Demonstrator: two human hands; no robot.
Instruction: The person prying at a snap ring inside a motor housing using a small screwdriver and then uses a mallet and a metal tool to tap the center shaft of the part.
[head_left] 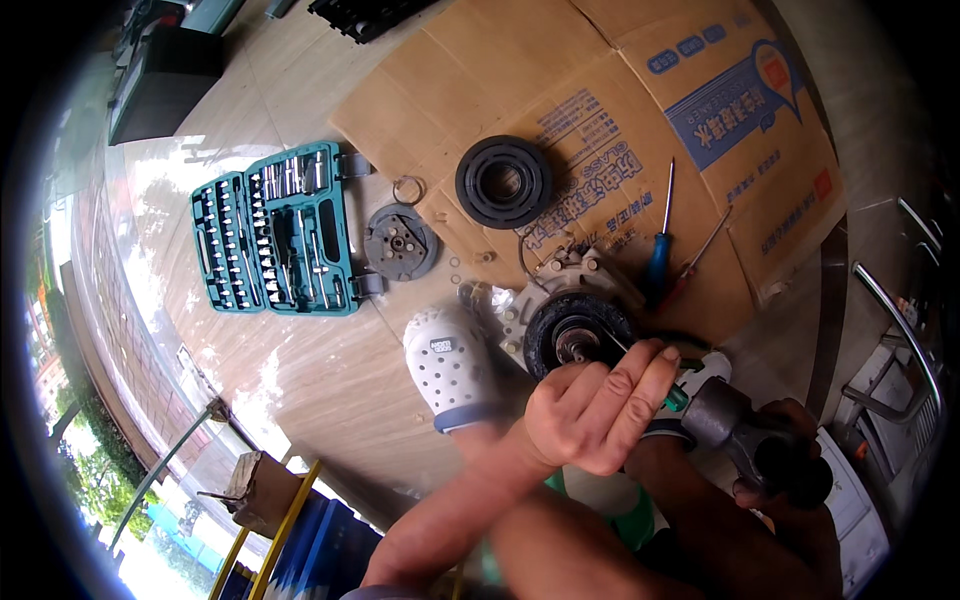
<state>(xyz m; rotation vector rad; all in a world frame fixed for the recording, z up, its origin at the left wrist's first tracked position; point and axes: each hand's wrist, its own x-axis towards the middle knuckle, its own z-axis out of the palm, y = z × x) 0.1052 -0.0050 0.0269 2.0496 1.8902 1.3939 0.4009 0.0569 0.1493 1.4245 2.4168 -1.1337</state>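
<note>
My left hand (600, 415) grips a green-handled tool (676, 398), probably a screwdriver, whose thin shaft angles into the black pulley (545, 345) on a cast metal compressor body (590, 270). A worn shaft shows at the pulley's center. My right hand (790, 430) holds a dark metal hammer-like tool (722, 410), its head close to the green handle; I cannot tell whether they touch. The compressor sits between my feet, in white perforated clogs (435, 365). A blue-handled screwdriver (660, 260) and a red-handled one (690, 270) lie just beside the compressor.
An open teal socket set (275, 180) lies left, near a round plate (400, 245) and small rings (408, 188). A detached black pulley (503, 182) rests on cardboard (450, 70). Chrome tubing (890, 310) stands right; a yellow frame (300, 490) with boxes is lower left.
</note>
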